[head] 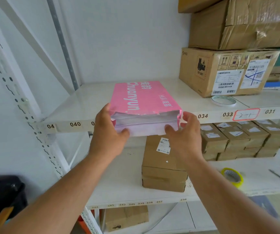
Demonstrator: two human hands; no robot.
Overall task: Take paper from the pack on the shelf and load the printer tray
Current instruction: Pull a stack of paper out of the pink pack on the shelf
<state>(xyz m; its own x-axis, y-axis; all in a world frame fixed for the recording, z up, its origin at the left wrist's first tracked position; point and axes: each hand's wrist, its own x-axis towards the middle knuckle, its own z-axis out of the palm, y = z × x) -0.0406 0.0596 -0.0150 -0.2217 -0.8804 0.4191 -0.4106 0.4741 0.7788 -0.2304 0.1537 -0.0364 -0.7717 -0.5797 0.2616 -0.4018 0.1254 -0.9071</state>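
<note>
A pink paper pack (144, 97) lies on the white shelf (78, 107), its torn-open end hanging over the front edge. A stack of white sheets (146, 123) sticks out of that open end. My left hand (108, 132) grips the stack's left corner, thumb beneath and fingers along the pack's side. My right hand (184, 132) holds the stack's right corner, thumb under the sheets and fingers spread beside the wrapper. No printer or tray is in view.
Cardboard boxes (223, 71) are stacked at the right of the same shelf, with a tape roll (223, 100) in front. On the lower shelf stand a brown box (162, 166), several small boxes (237, 139) and a yellow tape roll (232, 177). A black bag (2, 196) sits at lower left.
</note>
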